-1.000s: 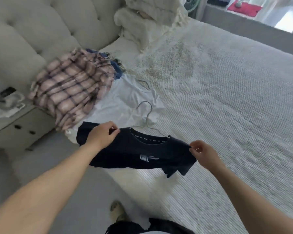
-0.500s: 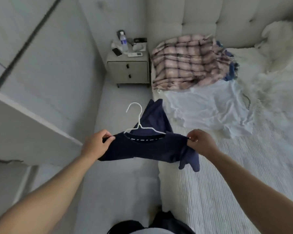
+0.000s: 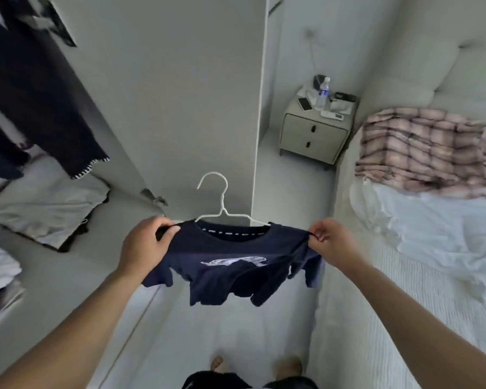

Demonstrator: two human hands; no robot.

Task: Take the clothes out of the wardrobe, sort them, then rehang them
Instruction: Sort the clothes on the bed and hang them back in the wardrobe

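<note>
Wardrobe now faced instead of bed; hangered shirt is pinched at both shoulders by left hand and right hand, ready for rehanging.

No readable text, brand or number anywhere; pale chest print on navy cotton T-shirt is figure only, wordless.

A person's bare forearms, no sleeves showing; left hand and right hand without rings or watch; dark clothing below, bare toes.
</note>
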